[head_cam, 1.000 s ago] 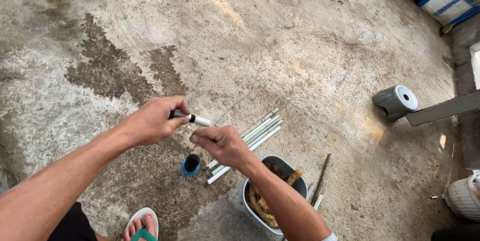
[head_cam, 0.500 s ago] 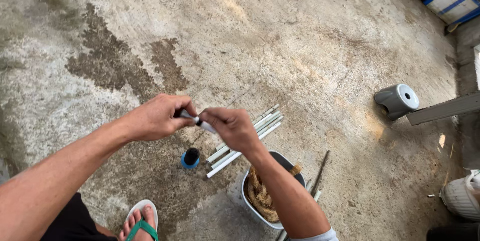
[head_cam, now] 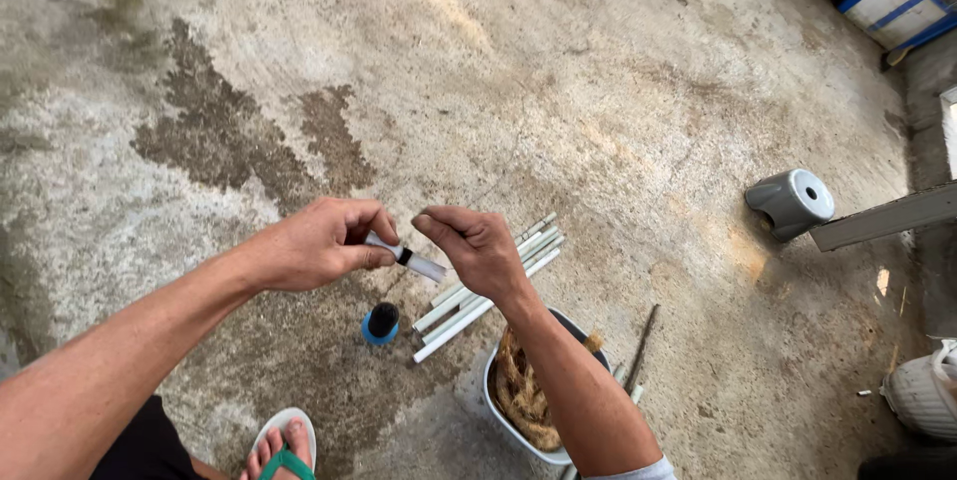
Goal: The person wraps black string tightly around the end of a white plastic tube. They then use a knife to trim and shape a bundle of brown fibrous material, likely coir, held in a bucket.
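Observation:
My left hand (head_cam: 321, 244) grips a short white pipe piece (head_cam: 421, 265) with a black band near my fingers; its free end points right. My right hand (head_cam: 477, 248) hovers just right of that end with fingers curled and pinched; whether it holds something small I cannot tell. Below the hands, on the concrete floor, lies a bundle of white pipes (head_cam: 488, 289). A small blue can (head_cam: 380, 323) with a dark open top stands under my left hand.
A dark bucket (head_cam: 495, 402) holding brown rope-like material sits under my right forearm. A grey pipe fitting (head_cam: 791, 203) on a long grey pipe lies at right. My foot in a green-strapped sandal (head_cam: 284, 448) is at bottom. Blue-and-white box (head_cam: 890, 3) at top right.
My right hand rose from the pipe bundle to the pipe piece's end, touched it, and has now drawn slightly back to the right. The left hand kept its hold.

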